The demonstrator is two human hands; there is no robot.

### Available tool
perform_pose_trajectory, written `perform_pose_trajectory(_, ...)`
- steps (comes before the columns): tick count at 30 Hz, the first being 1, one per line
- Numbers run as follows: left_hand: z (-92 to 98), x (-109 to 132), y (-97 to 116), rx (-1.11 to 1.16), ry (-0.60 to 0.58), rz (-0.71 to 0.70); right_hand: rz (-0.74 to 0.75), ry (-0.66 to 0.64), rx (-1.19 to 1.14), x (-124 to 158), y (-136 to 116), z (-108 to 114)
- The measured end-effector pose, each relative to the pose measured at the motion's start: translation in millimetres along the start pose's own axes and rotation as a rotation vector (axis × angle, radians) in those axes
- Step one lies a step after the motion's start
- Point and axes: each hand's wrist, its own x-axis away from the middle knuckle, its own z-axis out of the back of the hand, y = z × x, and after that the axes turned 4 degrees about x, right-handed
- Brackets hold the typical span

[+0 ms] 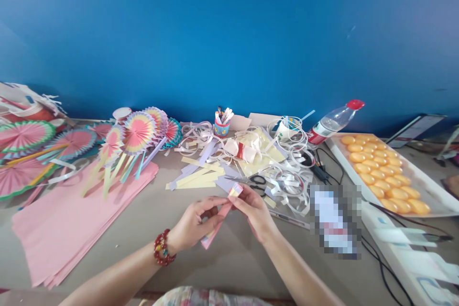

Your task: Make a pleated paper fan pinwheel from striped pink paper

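Both of my hands pinch a narrow folded paper strip point(219, 220), pink with pastel bands, held above the grey table point(150, 220). My left hand point(195, 224), with a red bead bracelet on its wrist, grips the strip's lower part. Fingers of my right hand point(255, 210) are closed on its upper end. Black-handled scissors point(255, 181) lie just beyond my right hand, among cut paper strips point(197, 177).
A stack of pink paper sheets point(71, 229) lies at the left. Finished pleated paper fans point(138, 134) spread along the back left. A cup of pens point(221, 126), white paper rings point(290, 153), a bottle point(335, 122), a tray of orange ovals point(385, 172) and black cables point(383, 267) fill the right.
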Motion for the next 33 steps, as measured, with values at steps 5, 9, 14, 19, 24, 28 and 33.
perform_pose_trajectory(5, -3.7, 1, -2, 0.003, 0.004, 0.000, 0.014, -0.001, -0.027, -1, 2, 1)
perform_pose_trajectory(9, -7.1, 3, -7, 0.033, 0.020, 0.011, 0.021, 0.012, -0.054, -1, 1, 0)
perform_pose_trajectory(14, -8.3, 3, -10, 0.222, -0.014, 0.026, 0.050, 0.026, -0.064, 0, 3, 1)
perform_pose_trajectory(19, -6.5, 0, -5, 0.359, -0.090, 0.111, 0.091, 0.018, -0.037, 0, 6, 4)
perform_pose_trajectory(24, -6.2, 0, 1, 0.392, -0.135, 0.153, 0.106, -0.001, -0.012, 1, 4, 4)
perform_pose_trajectory(28, -6.0, 0, 5, 0.378, -0.136, 0.152, 0.093, 0.017, 0.016, 2, 3, 3)
perform_pose_trajectory(33, -5.7, 0, 4, 0.305, -0.102, 0.141, 0.114, 0.011, 0.037, 1, 4, 4)
